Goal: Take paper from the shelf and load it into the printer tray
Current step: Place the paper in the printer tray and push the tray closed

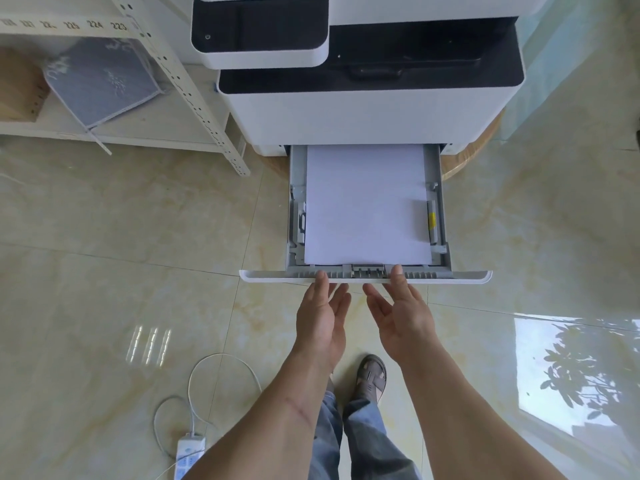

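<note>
The white and black printer [367, 109] stands ahead with its grey paper tray [445, 244] pulled out toward me. A flat stack of white paper [367, 206] lies in the tray between the side guides. My left hand [322, 320] and my right hand [401, 320] are side by side just in front of the tray's white front panel [270, 277]. Both hands hold nothing, fingers apart, thumbs resting on the panel's top edge. The metal shelf [194, 95] stands at the left.
On the shelf sit a grey-blue cloth item [100, 81] and a brown box [20, 84]. A white power strip [188, 452] with a looping cable [221, 362] lies on the glossy tiled floor at my lower left. My sandalled foot [372, 375] is below my hands.
</note>
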